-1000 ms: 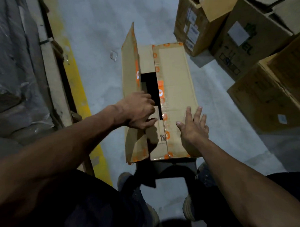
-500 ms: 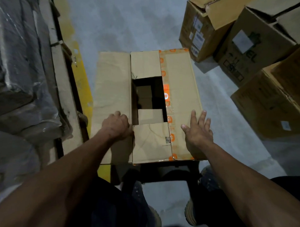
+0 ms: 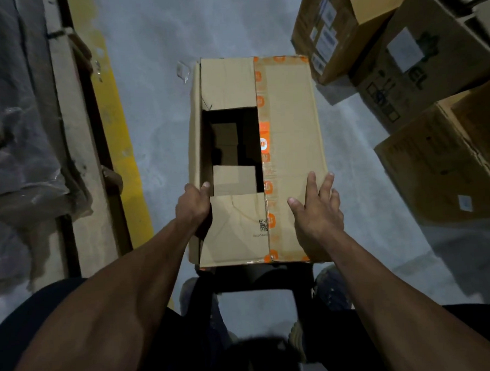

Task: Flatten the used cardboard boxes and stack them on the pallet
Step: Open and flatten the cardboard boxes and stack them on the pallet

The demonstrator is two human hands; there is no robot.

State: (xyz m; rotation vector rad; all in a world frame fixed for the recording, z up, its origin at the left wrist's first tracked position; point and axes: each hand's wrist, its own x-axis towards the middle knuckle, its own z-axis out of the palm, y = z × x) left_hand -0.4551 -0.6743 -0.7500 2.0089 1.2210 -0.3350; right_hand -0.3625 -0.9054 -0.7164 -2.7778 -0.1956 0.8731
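A long brown cardboard box (image 3: pixel 289 122) with orange printed tape stands on the concrete floor in front of me. Its right long flap lies shut, and its two short end flaps lie folded in, leaving a dark gap in the middle. The left long flap hangs folded down along the box's left side. My left hand (image 3: pixel 193 205) grips the box's left edge near the closest corner, thumb over the rim. My right hand (image 3: pixel 317 207) presses flat on the right flap with fingers spread. A wooden pallet (image 3: pixel 78 152) holding grey wrapped goods runs along the left.
Several brown cardboard boxes (image 3: pixel 417 68) are piled at the right, close to the box's far corner. A yellow floor stripe (image 3: pixel 123 145) runs beside the pallet. A scrap of clear plastic (image 3: pixel 183 72) lies on the floor by the far left corner. My shoes show below the box.
The left long flap, upright a second ago, swung out flat and now hangs down the box's side. My left hand shifted to the left rim. My right hand stayed on the right flap.
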